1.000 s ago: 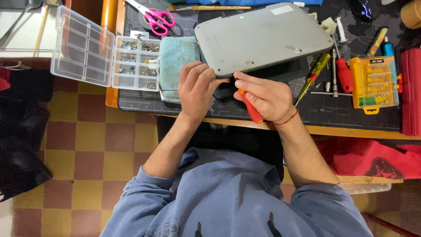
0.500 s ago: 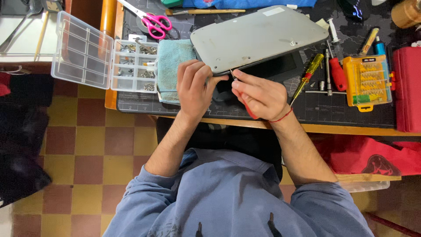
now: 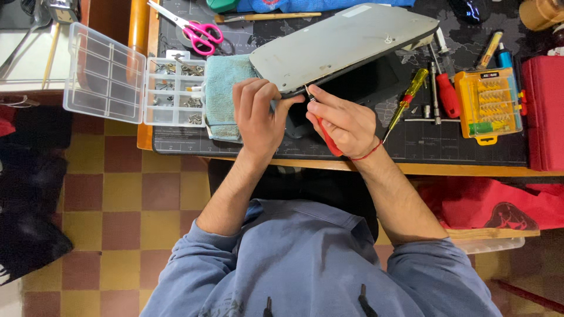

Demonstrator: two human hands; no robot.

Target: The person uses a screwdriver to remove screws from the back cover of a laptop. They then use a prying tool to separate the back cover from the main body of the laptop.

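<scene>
Hands meet at the near edge of a flat grey laptop shell (image 3: 343,44), tilted up off the dark-matted surface (image 3: 446,141). A red-handled screwdriver (image 3: 326,136) is gripped in the right hand (image 3: 346,120), tip against that edge; the shell's corner is pinched by the left hand (image 3: 258,114), just beside it.

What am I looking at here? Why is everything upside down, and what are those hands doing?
The camera sits on a person's head and looks straight down, so you see their blue sweater at the bottom and their two hands above it. The left hand grips the near edge of a flat grey laptop, whose lid is partly open. The right hand holds a red-handled screwdriver with its tip at that same edge. On the dark work mat lie pink-handled scissors, a clear plastic box of small screws, a light blue cloth and a yellow case of screwdriver bits.
</scene>
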